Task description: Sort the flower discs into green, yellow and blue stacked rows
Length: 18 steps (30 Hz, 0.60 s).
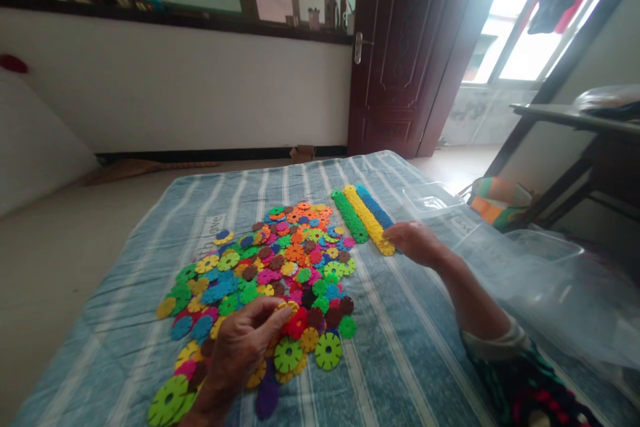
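A heap of colourful plastic snowflake discs (273, 267) lies spread on a blue striped cloth (410, 353). My left hand (240, 347) rests on the near part of the heap, fingers pinched on a yellow disc (287, 307). Three joined rows of discs lie side by side beyond the heap: a green row (350, 215), a yellow row (367, 219) and a blue row (376, 208). My right hand (417, 242) lies at the near end of the yellow row, fingers curled and touching it. What those fingers hold, if anything, is hidden.
A clear plastic container (530, 280) and its lid (433, 199) sit on the right of the cloth. Beyond are a dark wooden door (400, 47), a white wall, bare floor on the left and a dark table (585, 127) at the right.
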Each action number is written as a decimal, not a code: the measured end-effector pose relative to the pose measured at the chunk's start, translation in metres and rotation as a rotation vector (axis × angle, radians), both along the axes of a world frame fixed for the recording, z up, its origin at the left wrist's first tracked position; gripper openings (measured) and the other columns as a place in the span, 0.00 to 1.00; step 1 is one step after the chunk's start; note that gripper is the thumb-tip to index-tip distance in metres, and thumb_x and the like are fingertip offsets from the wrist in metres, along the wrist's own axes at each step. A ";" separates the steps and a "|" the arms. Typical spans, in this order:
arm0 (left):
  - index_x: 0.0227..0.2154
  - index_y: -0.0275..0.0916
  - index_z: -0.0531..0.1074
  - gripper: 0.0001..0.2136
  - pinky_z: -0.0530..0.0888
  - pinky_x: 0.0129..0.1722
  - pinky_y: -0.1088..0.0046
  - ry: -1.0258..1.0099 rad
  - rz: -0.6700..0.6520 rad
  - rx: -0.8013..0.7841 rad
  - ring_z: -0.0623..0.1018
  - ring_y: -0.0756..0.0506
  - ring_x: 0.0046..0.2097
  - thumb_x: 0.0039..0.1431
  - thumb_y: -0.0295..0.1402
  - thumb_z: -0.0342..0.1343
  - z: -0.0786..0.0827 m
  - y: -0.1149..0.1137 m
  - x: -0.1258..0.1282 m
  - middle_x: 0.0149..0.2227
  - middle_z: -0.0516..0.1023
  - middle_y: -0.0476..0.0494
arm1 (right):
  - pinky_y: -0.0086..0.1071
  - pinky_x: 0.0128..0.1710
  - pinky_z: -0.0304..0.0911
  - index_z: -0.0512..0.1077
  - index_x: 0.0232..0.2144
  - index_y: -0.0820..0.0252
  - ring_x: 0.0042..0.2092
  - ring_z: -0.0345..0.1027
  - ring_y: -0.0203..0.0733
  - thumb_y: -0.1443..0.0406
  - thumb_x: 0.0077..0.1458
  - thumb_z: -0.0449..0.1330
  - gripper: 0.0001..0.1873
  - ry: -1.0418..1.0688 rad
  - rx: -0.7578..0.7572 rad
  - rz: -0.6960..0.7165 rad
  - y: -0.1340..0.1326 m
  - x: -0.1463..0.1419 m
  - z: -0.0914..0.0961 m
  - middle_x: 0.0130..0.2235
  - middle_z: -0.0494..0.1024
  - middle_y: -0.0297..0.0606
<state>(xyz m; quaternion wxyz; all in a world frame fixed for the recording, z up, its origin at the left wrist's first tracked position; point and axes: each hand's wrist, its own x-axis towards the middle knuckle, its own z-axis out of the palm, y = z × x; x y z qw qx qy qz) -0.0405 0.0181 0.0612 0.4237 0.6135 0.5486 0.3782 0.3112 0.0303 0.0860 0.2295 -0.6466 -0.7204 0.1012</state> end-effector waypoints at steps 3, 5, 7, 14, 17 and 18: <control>0.23 0.41 0.78 0.20 0.74 0.27 0.75 0.016 0.013 0.027 0.75 0.46 0.27 0.42 0.55 0.65 0.003 -0.002 0.003 0.23 0.77 0.48 | 0.33 0.44 0.66 0.81 0.38 0.56 0.43 0.77 0.45 0.72 0.55 0.58 0.13 -0.108 -0.091 -0.038 0.003 0.019 -0.004 0.42 0.84 0.41; 0.23 0.41 0.78 0.20 0.74 0.28 0.75 0.025 0.025 0.040 0.76 0.45 0.28 0.41 0.54 0.65 0.004 -0.003 0.003 0.23 0.77 0.49 | 0.33 0.44 0.66 0.82 0.39 0.55 0.44 0.77 0.46 0.72 0.55 0.59 0.14 -0.134 -0.130 -0.022 0.004 0.018 -0.006 0.42 0.83 0.41; 0.23 0.42 0.79 0.19 0.74 0.28 0.76 0.029 0.032 0.045 0.76 0.46 0.28 0.41 0.54 0.65 0.003 -0.001 0.002 0.23 0.77 0.49 | 0.32 0.43 0.66 0.82 0.39 0.55 0.43 0.77 0.46 0.73 0.54 0.59 0.15 -0.159 -0.153 -0.019 0.004 0.012 -0.007 0.41 0.84 0.41; 0.24 0.40 0.79 0.20 0.74 0.27 0.75 0.019 -0.047 0.026 0.76 0.45 0.28 0.42 0.54 0.65 -0.011 0.008 -0.005 0.24 0.78 0.47 | 0.31 0.39 0.64 0.81 0.42 0.54 0.44 0.76 0.46 0.71 0.57 0.56 0.16 -0.309 -0.188 -0.056 0.002 0.001 -0.003 0.43 0.83 0.43; 0.24 0.40 0.79 0.21 0.74 0.27 0.75 0.018 -0.043 0.012 0.76 0.45 0.28 0.41 0.55 0.65 -0.012 0.007 -0.005 0.24 0.78 0.46 | 0.32 0.36 0.62 0.81 0.40 0.55 0.42 0.75 0.47 0.70 0.57 0.55 0.16 -0.331 -0.192 -0.103 0.002 -0.001 -0.003 0.41 0.83 0.44; 0.24 0.40 0.79 0.21 0.75 0.27 0.75 0.015 -0.035 0.012 0.76 0.45 0.28 0.41 0.55 0.65 -0.012 0.006 -0.004 0.24 0.78 0.46 | 0.32 0.35 0.61 0.81 0.39 0.55 0.41 0.75 0.48 0.69 0.57 0.55 0.15 -0.337 -0.194 -0.116 0.002 -0.002 -0.003 0.40 0.82 0.44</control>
